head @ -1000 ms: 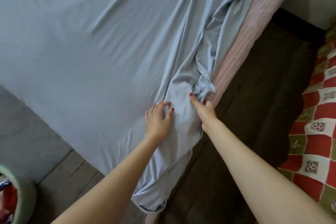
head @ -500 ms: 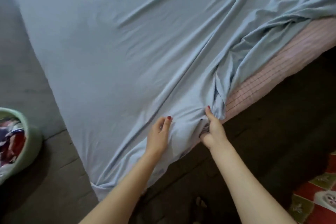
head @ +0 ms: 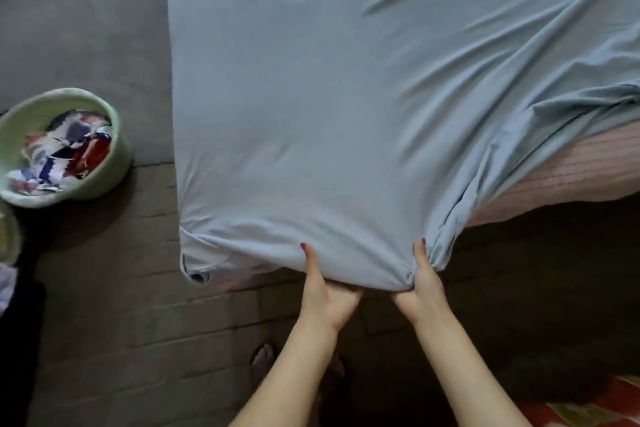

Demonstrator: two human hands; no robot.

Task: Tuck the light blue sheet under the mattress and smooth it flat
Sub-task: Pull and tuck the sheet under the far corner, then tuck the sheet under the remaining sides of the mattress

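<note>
The light blue sheet (head: 329,97) covers most of the mattress and hangs over its near edge. To the right the pink striped mattress (head: 568,173) shows bare below bunched folds of sheet. My left hand (head: 323,291) grips the sheet's hanging edge, thumb on top and fingers curled underneath. My right hand (head: 420,288) grips the same edge a little to the right, at a gathered knot of folds. Long creases run across the sheet towards the right; the left part lies fairly flat.
A pale green tub (head: 100,163) holding crumpled coloured cloth stands on the floor at the left. A tiled floor (head: 121,340) lies in front of the bed, with my foot (head: 263,357) on it. A red patterned mat (head: 595,406) shows at the bottom right corner.
Both hands have slid down from the top of the sheet to its hanging near edge and closed on it. The view has swung so the bed's near edge faces me.
</note>
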